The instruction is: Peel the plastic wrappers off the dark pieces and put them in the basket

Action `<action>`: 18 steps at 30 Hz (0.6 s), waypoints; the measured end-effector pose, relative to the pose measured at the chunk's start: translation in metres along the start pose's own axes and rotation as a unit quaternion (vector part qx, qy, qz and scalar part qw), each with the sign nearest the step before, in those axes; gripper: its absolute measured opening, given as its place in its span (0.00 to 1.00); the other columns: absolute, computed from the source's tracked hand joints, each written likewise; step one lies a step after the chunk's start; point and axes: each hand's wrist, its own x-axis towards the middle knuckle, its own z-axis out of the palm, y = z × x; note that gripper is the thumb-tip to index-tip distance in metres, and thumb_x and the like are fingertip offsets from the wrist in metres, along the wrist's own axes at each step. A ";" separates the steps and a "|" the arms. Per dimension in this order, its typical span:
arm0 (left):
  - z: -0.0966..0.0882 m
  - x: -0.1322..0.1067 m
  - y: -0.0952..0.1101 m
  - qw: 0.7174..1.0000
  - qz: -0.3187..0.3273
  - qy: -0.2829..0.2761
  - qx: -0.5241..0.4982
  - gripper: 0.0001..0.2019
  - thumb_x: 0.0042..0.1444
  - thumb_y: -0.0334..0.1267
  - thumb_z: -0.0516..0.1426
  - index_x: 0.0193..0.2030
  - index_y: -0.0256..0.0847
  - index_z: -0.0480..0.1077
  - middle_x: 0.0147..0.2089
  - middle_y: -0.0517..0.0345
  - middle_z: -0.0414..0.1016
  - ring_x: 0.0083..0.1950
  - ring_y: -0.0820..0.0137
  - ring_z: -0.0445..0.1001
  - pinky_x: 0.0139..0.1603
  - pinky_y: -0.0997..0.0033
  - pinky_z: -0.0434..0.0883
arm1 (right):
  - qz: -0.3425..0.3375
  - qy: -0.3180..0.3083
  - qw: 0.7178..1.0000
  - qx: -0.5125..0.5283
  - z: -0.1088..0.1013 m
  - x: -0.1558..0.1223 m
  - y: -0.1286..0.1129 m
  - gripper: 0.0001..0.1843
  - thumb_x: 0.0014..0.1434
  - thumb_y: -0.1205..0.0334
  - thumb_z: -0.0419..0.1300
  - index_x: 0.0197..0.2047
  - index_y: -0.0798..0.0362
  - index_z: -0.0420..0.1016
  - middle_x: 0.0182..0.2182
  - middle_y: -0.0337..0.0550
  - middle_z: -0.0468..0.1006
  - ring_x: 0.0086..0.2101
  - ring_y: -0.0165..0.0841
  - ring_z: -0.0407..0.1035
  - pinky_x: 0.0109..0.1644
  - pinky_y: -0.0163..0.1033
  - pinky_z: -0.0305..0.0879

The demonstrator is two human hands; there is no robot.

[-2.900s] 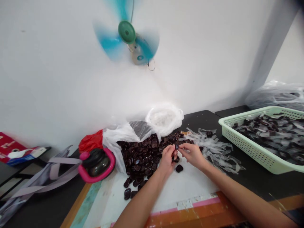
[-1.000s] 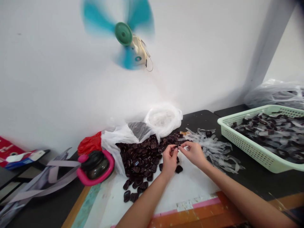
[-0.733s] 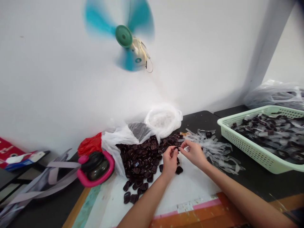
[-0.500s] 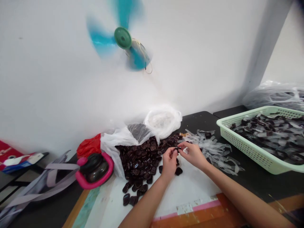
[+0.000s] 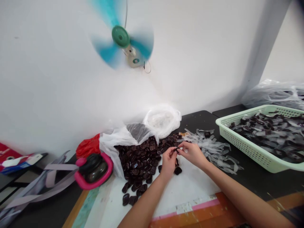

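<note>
"What's in the fingers [image 5: 184, 145]?"
"Left hand [image 5: 169, 161] and right hand [image 5: 193, 154] together pinch one small dark piece [image 5: 176, 149], above the white sheet [image 5: 190, 186]."
"And around them?"
"A pile of dark pieces [image 5: 139, 161] to the left; clear strips [image 5: 219, 148], then a green basket [image 5: 248, 152], to the right."

White wall [image 5: 59, 79], dark counter [image 5: 193, 122], soft light.
From here I see a fan [image 5: 120, 36] mounted high up, its blue blades [image 5: 106, 54] blurred; on the right, a grey upright band [image 5: 267, 38], column or corner, I can't tell. The wall glows brightest low down, just above the counter.
</note>
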 end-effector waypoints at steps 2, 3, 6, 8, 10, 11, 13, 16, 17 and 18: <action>0.000 0.000 -0.001 1.000 0.007 -0.008 0.015 0.11 0.52 0.40 0.57 0.39 0.35 0.70 0.22 0.64 0.63 0.19 0.80 0.54 0.18 0.80 0.54 | -0.005 -0.017 1.000 -0.024 -0.002 0.000 -0.001 0.04 0.54 0.61 0.58 0.33 0.51 0.72 0.21 0.36 0.75 0.24 0.31 0.69 0.30 0.32 0.59; 0.000 0.000 -0.002 1.000 0.009 -0.010 0.023 0.11 0.53 0.39 0.57 0.39 0.35 0.71 0.22 0.63 0.64 0.19 0.80 0.54 0.18 0.80 0.54 | -0.008 -0.022 0.999 -0.042 -0.002 0.000 -0.002 0.04 0.55 0.61 0.57 0.32 0.51 0.72 0.22 0.37 0.75 0.24 0.31 0.69 0.30 0.33 0.58; 0.000 0.001 -0.008 0.999 0.013 -0.005 0.038 0.11 0.54 0.39 0.56 0.40 0.36 0.72 0.23 0.62 0.66 0.19 0.80 0.55 0.19 0.79 0.54 | -0.027 -0.029 0.994 -0.102 -0.002 -0.001 -0.002 0.04 0.55 0.63 0.55 0.33 0.52 0.70 0.23 0.39 0.76 0.25 0.33 0.70 0.30 0.33 0.57; 0.001 0.001 -0.011 0.999 0.012 -0.002 0.038 0.11 0.54 0.40 0.56 0.40 0.36 0.72 0.24 0.61 0.66 0.19 0.80 0.55 0.19 0.79 0.55 | -0.050 -0.039 0.990 -0.129 -0.002 -0.001 -0.002 0.05 0.56 0.65 0.54 0.34 0.52 0.70 0.24 0.41 0.76 0.26 0.34 0.70 0.29 0.33 0.56; 0.001 0.002 -0.014 0.999 0.004 -0.004 0.034 0.11 0.53 0.40 0.56 0.40 0.36 0.72 0.24 0.61 0.66 0.19 0.79 0.55 0.19 0.79 0.55 | -0.074 -0.054 0.987 -0.135 -0.003 -0.001 -0.001 0.06 0.56 0.67 0.53 0.35 0.52 0.70 0.25 0.42 0.76 0.27 0.35 0.70 0.30 0.33 0.55; 0.001 0.002 -0.014 0.999 0.000 -0.005 0.032 0.11 0.53 0.40 0.56 0.40 0.36 0.72 0.24 0.61 0.66 0.19 0.79 0.55 0.19 0.79 0.55 | -0.082 -0.062 0.986 -0.130 -0.004 -0.001 -0.001 0.06 0.56 0.67 0.52 0.35 0.52 0.70 0.25 0.43 0.76 0.27 0.34 0.70 0.30 0.33 0.55; 0.001 0.002 -0.015 1.000 -0.005 -0.007 0.030 0.11 0.52 0.39 0.56 0.41 0.36 0.72 0.24 0.61 0.67 0.19 0.79 0.56 0.19 0.78 0.56 | -0.085 -0.074 0.987 -0.114 -0.007 0.000 0.000 0.06 0.56 0.67 0.53 0.36 0.52 0.70 0.26 0.43 0.76 0.27 0.34 0.70 0.30 0.33 0.56; 0.000 0.002 -0.013 0.999 -0.003 -0.007 0.032 0.12 0.52 0.39 0.57 0.41 0.37 0.73 0.24 0.60 0.69 0.21 0.76 0.60 0.22 0.77 0.59 | -0.074 -0.084 0.989 -0.096 -0.011 0.001 0.001 0.05 0.55 0.67 0.54 0.36 0.52 0.69 0.27 0.41 0.76 0.27 0.33 0.69 0.30 0.33 0.55; 0.000 0.001 -0.012 0.999 -0.002 -0.009 0.034 0.12 0.52 0.39 0.57 0.41 0.37 0.73 0.24 0.59 0.69 0.22 0.75 0.62 0.23 0.77 0.60 | -0.068 -0.084 0.990 -0.095 -0.012 0.001 0.001 0.05 0.54 0.67 0.54 0.36 0.51 0.69 0.27 0.40 0.76 0.28 0.33 0.69 0.30 0.32 0.55; 0.000 0.001 -0.011 0.999 0.000 -0.011 0.036 0.11 0.51 0.39 0.57 0.40 0.38 0.74 0.23 0.59 0.69 0.24 0.74 0.64 0.25 0.76 0.62 | -0.064 -0.083 0.990 -0.096 -0.012 0.001 0.000 0.05 0.54 0.67 0.55 0.35 0.51 0.69 0.27 0.40 0.76 0.28 0.33 0.69 0.30 0.32 0.55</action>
